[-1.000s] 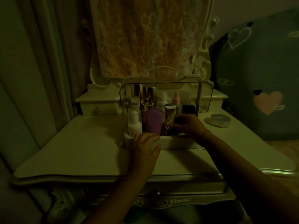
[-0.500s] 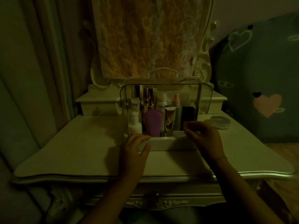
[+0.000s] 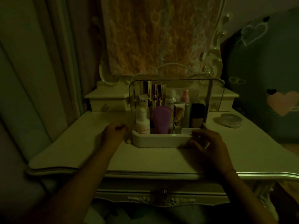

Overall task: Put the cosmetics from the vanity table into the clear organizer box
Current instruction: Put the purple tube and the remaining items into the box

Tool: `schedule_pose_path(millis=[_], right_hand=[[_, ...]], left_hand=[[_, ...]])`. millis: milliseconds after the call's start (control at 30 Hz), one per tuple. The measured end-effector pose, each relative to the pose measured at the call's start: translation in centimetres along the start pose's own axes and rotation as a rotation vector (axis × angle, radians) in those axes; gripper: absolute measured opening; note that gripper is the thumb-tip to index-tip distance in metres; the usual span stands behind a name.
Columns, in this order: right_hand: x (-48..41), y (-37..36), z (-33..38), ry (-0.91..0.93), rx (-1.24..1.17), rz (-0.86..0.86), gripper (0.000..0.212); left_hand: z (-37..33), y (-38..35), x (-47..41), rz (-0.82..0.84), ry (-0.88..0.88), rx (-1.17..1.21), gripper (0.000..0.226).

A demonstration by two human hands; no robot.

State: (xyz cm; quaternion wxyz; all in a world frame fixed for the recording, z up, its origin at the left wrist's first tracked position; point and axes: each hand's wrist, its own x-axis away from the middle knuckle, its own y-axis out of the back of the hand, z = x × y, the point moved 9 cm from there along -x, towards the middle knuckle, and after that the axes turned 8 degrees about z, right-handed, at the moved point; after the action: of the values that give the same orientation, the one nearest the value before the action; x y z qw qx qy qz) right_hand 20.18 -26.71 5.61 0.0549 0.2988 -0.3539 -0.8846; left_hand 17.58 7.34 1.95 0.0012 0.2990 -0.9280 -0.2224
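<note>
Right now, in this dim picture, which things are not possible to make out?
Head view only:
- Labels on the white pump bottle: too small and dim.
- Back-row bottles: lower parts hidden by the purple tube.
- Organizer box: right front corner covered by the right hand.
- Left hand: curled fingers hide whether it holds anything.
- Mirror: glass covered by the lace cloth.
- Round clear container: contents unreadable in the dark.

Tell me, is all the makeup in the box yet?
Nearly. The purple tube, the white pump bottle and other bottles already stand inside the clear organizer box. Neither hand holds a cosmetic: the left hand sits beside the box's left end, and the right hand rests on its front right corner. One round clear jar lies outside on the vanity table.
</note>
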Motion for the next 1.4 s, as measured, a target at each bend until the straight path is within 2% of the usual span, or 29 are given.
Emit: schedule_pose_path(millis=[200,467,800,933,1067,1133,1200,1300,1400], right_hand=[[0.0,0.0,-0.1,0.013,-0.004,-0.002,0.030],[0.2,0.2,0.5,0.018,-0.002,-0.007,0.032],[0.3,0.1,1.0,0.033,0.036,-0.012,0.033],[0.3,0.0,1.0,0.034,0.043,-0.009,0.032],[0.3,0.0,0.9,0.039,0.047,-0.020,0.032],[0.3,0.0,0.8,0.040,0.048,-0.019,0.033],[0.3,0.0,0.9,0.046,0.048,-0.023,0.033],[0.3,0.0,0.9,0.052,0.054,-0.028,0.032],[0.3,0.0,0.8,0.045,0.056,-0.029,0.032]], left_hand=[[-0.3,-1.5,-1.3,0.130,0.022,-0.126,0.020],[0.4,-1.2,-1.0,0.252,0.069,0.001,0.032],[0.7,0.0,-0.2,0.304,0.084,0.048,0.042],[0.1,0.1,0.2,0.354,0.085,-0.036,0.044],[-0.2,-0.2,0.7,0.400,0.072,-0.257,0.046],[-0.6,0.0,0.9,0.346,0.033,-0.355,0.034],[-1.2,0.2,1.0,0.292,-0.026,-0.439,0.004],[-1.3,0.1,1.2,0.266,-0.065,-0.594,0.023],[-1.1,0.6,1.8,0.242,-0.069,-0.565,0.025]])
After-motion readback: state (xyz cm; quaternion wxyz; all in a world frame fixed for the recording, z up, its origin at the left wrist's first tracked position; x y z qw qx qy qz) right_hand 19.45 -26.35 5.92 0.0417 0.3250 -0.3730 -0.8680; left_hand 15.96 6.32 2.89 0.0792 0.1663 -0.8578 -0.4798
